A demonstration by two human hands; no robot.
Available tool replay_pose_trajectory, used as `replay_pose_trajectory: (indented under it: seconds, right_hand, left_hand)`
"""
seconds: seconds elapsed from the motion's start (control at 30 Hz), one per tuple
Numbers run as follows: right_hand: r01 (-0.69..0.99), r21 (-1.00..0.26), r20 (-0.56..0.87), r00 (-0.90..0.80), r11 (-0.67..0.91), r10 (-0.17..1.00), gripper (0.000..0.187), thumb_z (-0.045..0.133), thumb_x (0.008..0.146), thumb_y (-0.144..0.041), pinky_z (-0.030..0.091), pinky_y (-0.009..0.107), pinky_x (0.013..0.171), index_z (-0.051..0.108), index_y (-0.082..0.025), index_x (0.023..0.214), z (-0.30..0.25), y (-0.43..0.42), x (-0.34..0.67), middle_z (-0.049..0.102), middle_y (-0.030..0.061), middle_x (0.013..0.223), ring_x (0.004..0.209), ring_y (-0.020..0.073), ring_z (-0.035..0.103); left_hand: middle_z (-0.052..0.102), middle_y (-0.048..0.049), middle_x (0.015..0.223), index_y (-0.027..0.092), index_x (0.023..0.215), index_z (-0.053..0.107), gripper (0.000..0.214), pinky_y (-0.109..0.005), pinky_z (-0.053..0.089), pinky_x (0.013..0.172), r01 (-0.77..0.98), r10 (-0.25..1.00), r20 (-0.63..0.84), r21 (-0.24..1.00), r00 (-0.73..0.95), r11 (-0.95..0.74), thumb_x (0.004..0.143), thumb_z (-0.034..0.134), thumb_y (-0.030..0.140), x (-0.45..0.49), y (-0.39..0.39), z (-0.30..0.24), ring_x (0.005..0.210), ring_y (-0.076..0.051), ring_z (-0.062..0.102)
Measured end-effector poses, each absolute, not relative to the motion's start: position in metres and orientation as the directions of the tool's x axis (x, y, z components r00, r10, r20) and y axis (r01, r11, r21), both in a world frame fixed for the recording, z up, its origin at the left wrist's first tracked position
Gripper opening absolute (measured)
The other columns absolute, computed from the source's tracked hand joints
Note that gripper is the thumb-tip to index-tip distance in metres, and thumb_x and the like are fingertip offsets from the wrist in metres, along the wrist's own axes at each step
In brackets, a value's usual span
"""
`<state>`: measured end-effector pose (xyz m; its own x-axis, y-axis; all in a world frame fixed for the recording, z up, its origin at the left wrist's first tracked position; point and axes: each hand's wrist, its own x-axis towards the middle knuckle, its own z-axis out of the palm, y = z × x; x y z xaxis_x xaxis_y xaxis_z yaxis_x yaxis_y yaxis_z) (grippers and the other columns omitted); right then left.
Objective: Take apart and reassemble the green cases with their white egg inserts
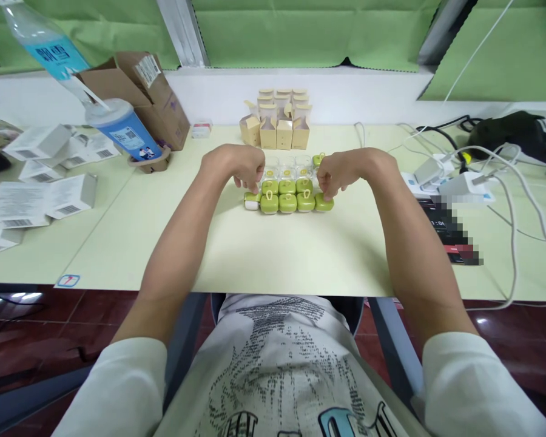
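Green cases (287,204) partly behind hands (249,164)

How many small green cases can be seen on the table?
9 visible green cases: five in the front row, three directly behind, one farther back beside the right hand. The hands may hide more.

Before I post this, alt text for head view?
A person's left hand and right hand at opposite ends of a row of small green cases on a pale table. Tan boxes stand behind; white boxes lie left, chargers right.
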<state>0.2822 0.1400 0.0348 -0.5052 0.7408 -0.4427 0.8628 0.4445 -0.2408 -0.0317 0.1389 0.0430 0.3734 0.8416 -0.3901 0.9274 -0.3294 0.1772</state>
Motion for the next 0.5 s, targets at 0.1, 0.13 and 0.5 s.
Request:
replay_pose_trajectory:
  seconds: [0.1, 0.13, 0.5]
  right_hand:
    - [0.864, -0.299, -0.456, -0.502, 0.404, 0.735, 0.048, 0.116, 0.061, -0.058, 0.073, 0.056, 0.076, 0.079, -0.028, 0.070, 0.032, 0.146, 0.288, 0.082, 0.0072, 0.079, 0.083, 0.0383, 0.086]
    - [0.861, -0.329, -0.465, -0.505, 0.388, 0.727, 0.051, 0.116, 0.060, -0.061, 0.074, 0.057, 0.075, 0.079, -0.028, 0.070, 0.030, 0.149, 0.291, 0.083, 0.0073, 0.079, 0.082, 0.0384, 0.086]
    - [0.906, -0.407, -0.515, -0.335, 0.119, 0.789, 0.075, 0.125, 0.035, -0.051, 0.075, 0.059, 0.072, 0.079, -0.028, 0.089, 0.040, 0.116, 0.278, 0.086, 0.0084, 0.089, 0.074, 0.0395, 0.087]
  left_hand:
    - [0.080, -0.0013, 0.076, 0.027, 0.084, 0.077, 0.032, -0.041, 0.062, 0.086, 0.943, 0.862, -0.383, 0.149, 0.333, -0.298, 0.063, 0.100, 0.032, -0.025, 0.132, 0.049, 0.083, -0.032, 0.082]
    - [0.080, -0.0016, 0.077, 0.027, 0.084, 0.077, 0.032, -0.041, 0.062, 0.087, 0.947, 0.866, -0.385, 0.130, 0.320, -0.292, 0.062, 0.100, 0.031, -0.023, 0.129, 0.051, 0.085, -0.032, 0.082]
    - [0.078, -0.0048, 0.067, 0.026, 0.065, 0.080, 0.030, -0.038, 0.060, 0.079, 0.908, 0.739, -0.536, 0.157, 0.408, -0.387, 0.055, 0.101, 0.043, -0.029, 0.135, 0.046, 0.082, -0.032, 0.079]
